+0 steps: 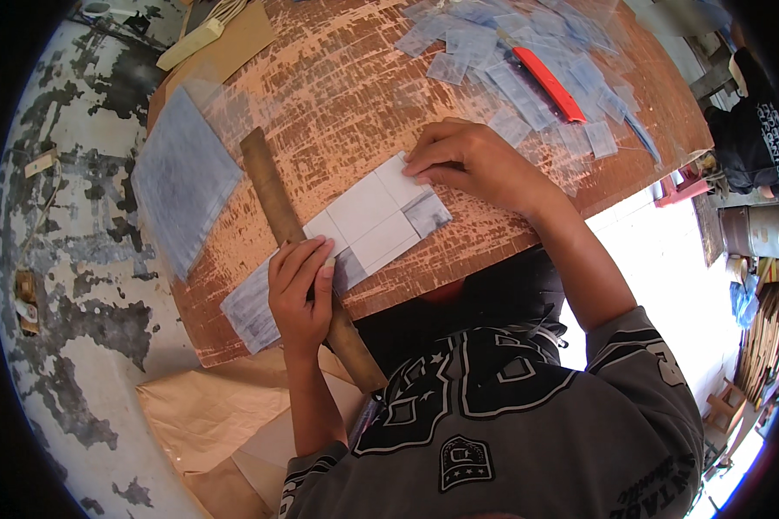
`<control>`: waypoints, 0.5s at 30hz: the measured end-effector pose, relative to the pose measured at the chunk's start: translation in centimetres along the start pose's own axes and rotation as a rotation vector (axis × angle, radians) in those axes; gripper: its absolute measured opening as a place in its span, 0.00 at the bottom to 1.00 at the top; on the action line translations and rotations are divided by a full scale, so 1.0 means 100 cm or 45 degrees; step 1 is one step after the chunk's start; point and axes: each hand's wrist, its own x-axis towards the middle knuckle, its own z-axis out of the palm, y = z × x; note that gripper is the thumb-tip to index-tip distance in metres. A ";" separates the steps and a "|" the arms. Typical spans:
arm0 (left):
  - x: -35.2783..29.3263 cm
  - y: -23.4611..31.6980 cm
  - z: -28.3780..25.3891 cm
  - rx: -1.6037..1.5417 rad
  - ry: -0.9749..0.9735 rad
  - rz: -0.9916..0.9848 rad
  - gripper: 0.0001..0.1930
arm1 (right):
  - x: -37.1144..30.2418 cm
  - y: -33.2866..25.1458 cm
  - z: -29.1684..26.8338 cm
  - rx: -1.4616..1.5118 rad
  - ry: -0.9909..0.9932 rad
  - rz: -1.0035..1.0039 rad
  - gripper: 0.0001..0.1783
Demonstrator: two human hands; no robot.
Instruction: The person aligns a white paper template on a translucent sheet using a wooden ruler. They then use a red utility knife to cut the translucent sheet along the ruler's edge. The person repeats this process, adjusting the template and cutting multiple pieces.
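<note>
A narrow brown wooden strip (273, 190) lies slantwise across the table, its near end sticking out past the front edge. My left hand (303, 290) presses it down with bent fingers, thumb close to them. Under the strip runs a long translucent plastic sheet (255, 307), bluish grey. On that sheet lies a white paper template (368, 216) marked with lines. My right hand (476, 164) pinches the far right corner of the template; whether the plastic is in the pinch too, I cannot tell. A red-handled cutter knife (550, 84) rests beyond my right hand.
The worn brown table (337, 95) is scored with many cuts. Several small clear plastic pieces (459, 52) are heaped at the far right. A larger plastic sheet (182, 182) lies at left. Brown paper (216, 402) is below the table's left corner, beside a peeling wall (69, 346).
</note>
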 end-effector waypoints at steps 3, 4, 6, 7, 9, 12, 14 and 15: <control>0.000 0.000 -0.001 -0.008 -0.006 -0.005 0.13 | -0.001 0.001 0.000 -0.022 -0.002 0.003 0.12; 0.000 0.000 -0.001 -0.006 -0.004 0.000 0.13 | 0.000 0.000 -0.001 -0.020 -0.003 0.011 0.12; -0.001 -0.001 0.000 -0.002 0.003 0.000 0.12 | 0.001 -0.003 -0.001 -0.012 -0.015 0.022 0.12; -0.001 0.000 -0.001 -0.009 0.007 0.005 0.12 | 0.001 -0.004 -0.002 -0.021 -0.011 0.015 0.12; -0.001 0.002 -0.001 -0.021 0.020 0.002 0.12 | 0.001 -0.004 -0.001 -0.034 -0.014 -0.005 0.12; -0.002 -0.003 0.000 -0.033 0.023 -0.012 0.12 | 0.001 -0.014 0.000 -0.064 -0.001 0.058 0.11; 0.000 -0.004 0.000 -0.055 0.022 -0.011 0.12 | 0.002 -0.018 0.001 -0.162 0.002 0.033 0.10; 0.000 -0.004 0.000 -0.064 0.024 -0.009 0.12 | 0.002 -0.020 0.002 -0.211 0.007 0.017 0.10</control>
